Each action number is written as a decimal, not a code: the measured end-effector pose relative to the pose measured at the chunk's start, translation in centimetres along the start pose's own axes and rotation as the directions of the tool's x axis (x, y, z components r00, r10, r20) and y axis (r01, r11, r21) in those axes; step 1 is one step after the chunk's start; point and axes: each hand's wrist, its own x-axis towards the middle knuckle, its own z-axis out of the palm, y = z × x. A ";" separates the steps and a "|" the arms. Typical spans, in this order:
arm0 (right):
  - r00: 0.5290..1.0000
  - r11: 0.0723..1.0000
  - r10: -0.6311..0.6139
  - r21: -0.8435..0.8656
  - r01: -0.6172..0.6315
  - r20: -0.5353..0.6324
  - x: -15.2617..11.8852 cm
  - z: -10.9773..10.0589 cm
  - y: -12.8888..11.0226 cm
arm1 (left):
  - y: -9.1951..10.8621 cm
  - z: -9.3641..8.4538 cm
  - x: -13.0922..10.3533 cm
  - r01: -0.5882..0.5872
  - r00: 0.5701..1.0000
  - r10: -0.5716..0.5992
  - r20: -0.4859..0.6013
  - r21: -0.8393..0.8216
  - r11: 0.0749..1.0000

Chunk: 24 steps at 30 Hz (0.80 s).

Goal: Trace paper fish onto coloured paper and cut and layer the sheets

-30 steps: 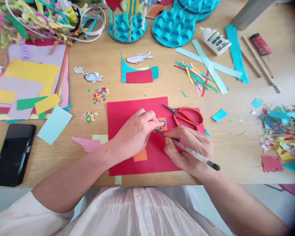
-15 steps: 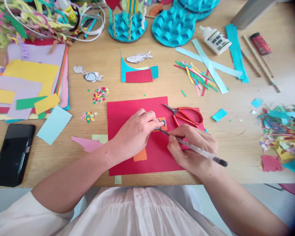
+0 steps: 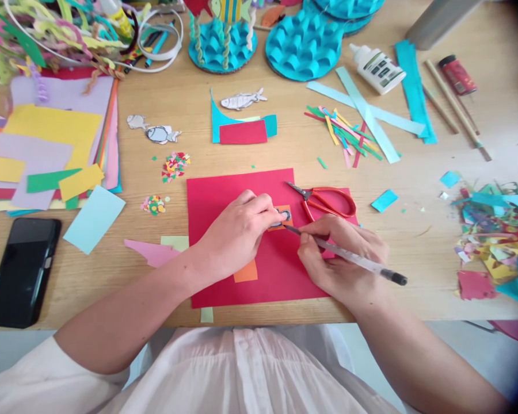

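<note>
My left hand (image 3: 246, 227) bends over a red sheet (image 3: 224, 190), its closed fingertips pressing a small grey-and-white paper cutout (image 3: 285, 215) onto a piece of orange paper (image 3: 286, 225). Most of the cutout is hidden by those fingers. A clear pen (image 3: 354, 256) with a black end is gripped in my right hand (image 3: 345, 253), its tip at the lower edge of the cutout. Red-handled scissors (image 3: 328, 198) lie just beyond my right hand, blades slightly apart. Another orange piece (image 3: 246, 272) rests partly under my left hand.
Fish cutouts (image 3: 244, 99), confetti piles (image 3: 175, 167) and paper strips (image 3: 349, 132) lie farther back, near a glue bottle (image 3: 380, 70). Coloured paper (image 3: 56, 132) and a phone (image 3: 22, 270) are at left. Scraps (image 3: 496, 230) are heaped at right. Blue ridged discs (image 3: 304, 46) stand behind.
My right hand and the pen have shifted slightly right, the pen tip moving a little along the cutout's lower edge. My left hand stays in place.
</note>
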 end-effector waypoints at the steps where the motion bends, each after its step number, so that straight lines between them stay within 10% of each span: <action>1: 1.000 1.000 0.002 0.002 -0.002 0.002 0.0 0.0 0.0 | 0.0 0.0 0.0 0.001 1.000 -0.001 0.005 0.001 1.000; 24: 1.000 1.000 0.011 0.001 -0.011 -0.009 -0.1 0.3 0.2 | 0.0 0.0 0.1 0.008 1.000 -0.008 0.025 0.030 1.000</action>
